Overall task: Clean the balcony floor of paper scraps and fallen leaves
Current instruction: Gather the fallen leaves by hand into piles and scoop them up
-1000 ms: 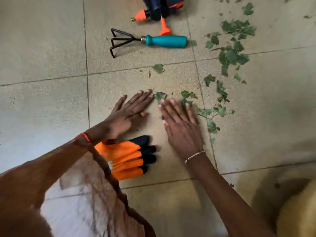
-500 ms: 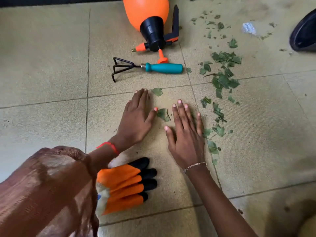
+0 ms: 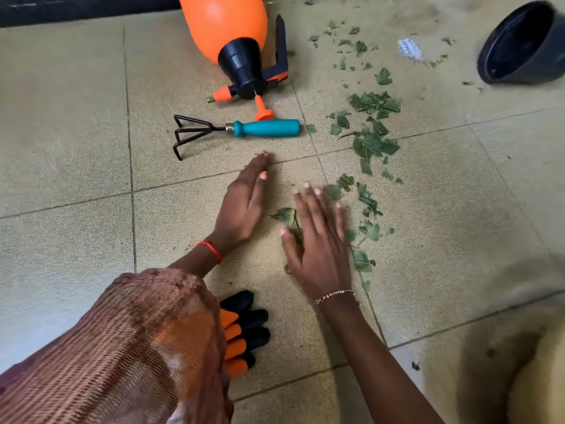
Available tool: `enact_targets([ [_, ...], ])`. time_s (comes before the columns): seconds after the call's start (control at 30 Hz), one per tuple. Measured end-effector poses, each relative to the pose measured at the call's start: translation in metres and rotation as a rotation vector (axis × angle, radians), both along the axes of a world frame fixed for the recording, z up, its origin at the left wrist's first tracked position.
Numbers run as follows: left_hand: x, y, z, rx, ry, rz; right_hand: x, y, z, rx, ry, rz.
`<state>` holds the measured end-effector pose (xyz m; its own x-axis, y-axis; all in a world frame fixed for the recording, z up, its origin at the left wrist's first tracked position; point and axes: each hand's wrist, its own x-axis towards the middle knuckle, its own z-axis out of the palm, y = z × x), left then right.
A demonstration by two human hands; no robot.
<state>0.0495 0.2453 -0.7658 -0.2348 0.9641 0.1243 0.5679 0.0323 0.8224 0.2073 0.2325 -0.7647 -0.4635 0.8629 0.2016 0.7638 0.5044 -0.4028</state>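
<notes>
Left grip: fingers straight and together, holding nothing, resting on the floor just short of a tile joint. Can't tell if the palm is flat or on edge.
Right grip: fingers straight and spread, palm down, pressing on leaves, nothing pinched. One leaf sticks out by the thumb, in the gap between the two grips.
Leaves: loose green band on the floor, from just right of the right grip up toward the floor's far edge. Densest clump sits right of the rake handle, with small bits further up.
Paper scrap: white, near the far edge, among the small leaf bits and left of the pot, which is black and lies tipped on its side.
Sprayer: orange, lying down at the far edge, nozzle end toward the person.
Rake: teal handle, black tines pointing left, just below the sprayer, between it and the left grip.
Gloves: orange and black, on the floor, partly under the left sleeve.
Red thread on the left wrist, chain bracelet on the right.
</notes>
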Motion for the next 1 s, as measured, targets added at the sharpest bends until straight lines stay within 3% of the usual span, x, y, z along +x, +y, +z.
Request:
enact_targets([
  [0.17,-0.003,0.0,-0.003,0.011,-0.118,0.056,-0.009,0.005,0.002,0.002,-0.278,0.399],
  [0.3,-0.004,0.002,-0.002,-0.016,-0.091,-0.035,-0.002,0.049,0.007,-0.014,-0.554,0.203],
  [0.37,-0.004,0.0,-0.003,-0.02,-0.072,-0.052,0.011,0.063,0.016,-0.02,-0.47,0.067],
  [0.47,-0.003,0.001,-0.003,-0.044,0.015,-0.097,0.018,0.035,0.028,-0.076,-0.313,0.114],
  [0.63,-0.001,0.001,-0.004,-0.03,0.253,-0.321,0.019,-0.033,0.003,-0.133,-0.348,0.135],
  [0.77,0.001,0.0,-0.004,-0.04,0.318,-0.336,0.019,0.0,0.005,-0.136,-0.374,-0.079],
  [0.9,0.003,0.0,-0.004,-0.064,0.355,-0.33,0.032,-0.018,0.023,-0.125,-0.164,-0.201],
  [1.0,0.005,-0.001,-0.005,-0.086,0.418,-0.344,0.067,-0.066,0.027,-0.24,-0.068,-0.516],
])
